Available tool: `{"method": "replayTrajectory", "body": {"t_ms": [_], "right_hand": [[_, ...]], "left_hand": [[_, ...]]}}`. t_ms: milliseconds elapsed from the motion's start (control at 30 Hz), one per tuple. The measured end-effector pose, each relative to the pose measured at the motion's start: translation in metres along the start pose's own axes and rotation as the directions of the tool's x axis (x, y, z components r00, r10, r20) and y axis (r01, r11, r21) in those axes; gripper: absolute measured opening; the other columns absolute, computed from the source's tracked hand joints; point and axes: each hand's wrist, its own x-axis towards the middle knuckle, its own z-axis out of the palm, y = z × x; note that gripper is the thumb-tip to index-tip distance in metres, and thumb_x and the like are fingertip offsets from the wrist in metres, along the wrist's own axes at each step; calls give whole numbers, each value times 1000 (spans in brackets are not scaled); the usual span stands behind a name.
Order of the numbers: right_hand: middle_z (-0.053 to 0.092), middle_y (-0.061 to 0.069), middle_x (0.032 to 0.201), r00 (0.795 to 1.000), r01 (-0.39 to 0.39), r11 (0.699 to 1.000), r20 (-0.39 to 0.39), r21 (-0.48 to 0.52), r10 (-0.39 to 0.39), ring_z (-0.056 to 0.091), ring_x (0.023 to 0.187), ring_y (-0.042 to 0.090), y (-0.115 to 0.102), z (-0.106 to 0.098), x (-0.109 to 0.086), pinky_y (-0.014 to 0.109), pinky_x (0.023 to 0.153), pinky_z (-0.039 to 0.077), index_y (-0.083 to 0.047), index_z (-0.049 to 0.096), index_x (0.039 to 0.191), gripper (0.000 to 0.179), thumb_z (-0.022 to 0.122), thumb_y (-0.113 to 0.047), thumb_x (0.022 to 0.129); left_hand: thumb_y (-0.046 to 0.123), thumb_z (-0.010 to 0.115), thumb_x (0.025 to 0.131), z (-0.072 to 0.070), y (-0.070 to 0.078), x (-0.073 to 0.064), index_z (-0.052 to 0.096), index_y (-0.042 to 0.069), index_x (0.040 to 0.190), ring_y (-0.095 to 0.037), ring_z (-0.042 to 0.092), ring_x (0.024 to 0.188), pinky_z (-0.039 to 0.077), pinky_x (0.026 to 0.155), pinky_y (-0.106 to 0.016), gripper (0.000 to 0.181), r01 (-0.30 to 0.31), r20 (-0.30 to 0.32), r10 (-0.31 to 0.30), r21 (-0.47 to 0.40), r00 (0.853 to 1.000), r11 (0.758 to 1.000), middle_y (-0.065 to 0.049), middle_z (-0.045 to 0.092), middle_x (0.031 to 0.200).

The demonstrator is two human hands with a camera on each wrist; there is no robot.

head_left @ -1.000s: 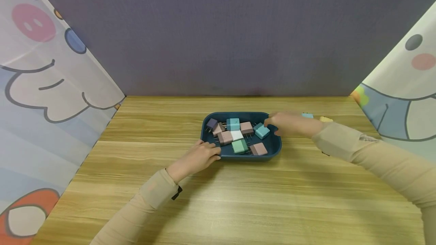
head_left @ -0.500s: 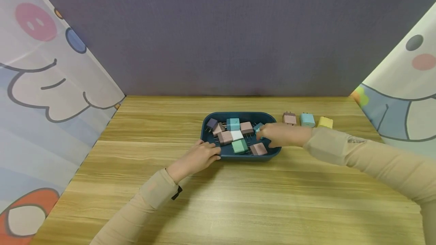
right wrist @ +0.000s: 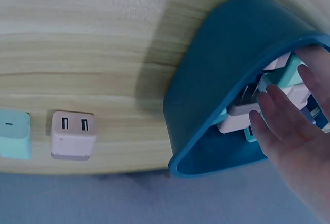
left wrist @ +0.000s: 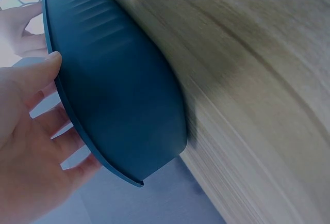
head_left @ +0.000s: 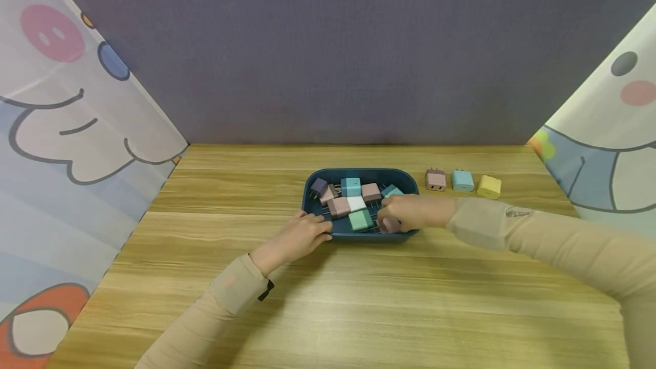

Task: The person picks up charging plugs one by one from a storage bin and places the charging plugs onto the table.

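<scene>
Wood tbl [head_left: 410,306]: L hand [head_left: 299,234] holds tray [head_left: 366,238] edge, R hand [head_left: 412,211] inside.

A pale, wood-grained worktop [head_left: 359,312] is spreading out in front of me, its streaks running from side to side. Along its far edge a plain grey-purple panel [head_left: 328,50] is rising. Beside the left edge a cartoon sheet [head_left: 102,152] is hanging, showing a pink snout [head_left: 53,33], a blue oval [head_left: 113,61] and an orange-red shape [head_left: 56,296] low down. By the right edge another printed sheet [head_left: 605,118] is hanging, displaying a grey oval [head_left: 624,64], a pink circle [head_left: 638,93] and, near the worktop's far right corner, a yellow-green patch [head_left: 546,144].
</scene>
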Motion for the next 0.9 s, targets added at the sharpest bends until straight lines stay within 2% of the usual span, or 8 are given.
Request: {"method": "replayTrajectory", "body": {"t_ms": [267,500,900], "right_hand": [[54,3,78,996,73,997,-48,-26,-74,49,69,11,5,10,5,22,58,42,-9,64,88,17,69,-1,73],[55,4,80,999,52,998,-12,-20,-52,52,70,10,4,14,9,20,58,43,-8,64,91,16,66,-3,76],[55,3,82,998,60,998,-30,31,-59,52,68,7,9,23,16,17,57,43,-7,63,90,14,65,-1,78]], "left_hand": [[25,56,87,-1,0,0,55,17,84,-10,49,66,29,64,-27,8,-2,3,2,11,1000,1000,5,54,76],[24,56,87,0,0,-1,55,18,84,-9,48,65,27,63,-26,8,-6,3,5,17,1000,1000,5,54,76],[24,57,87,-1,1,-1,56,17,85,-9,48,65,27,63,-25,8,-22,-9,22,17,1000,1000,5,55,76]]}}
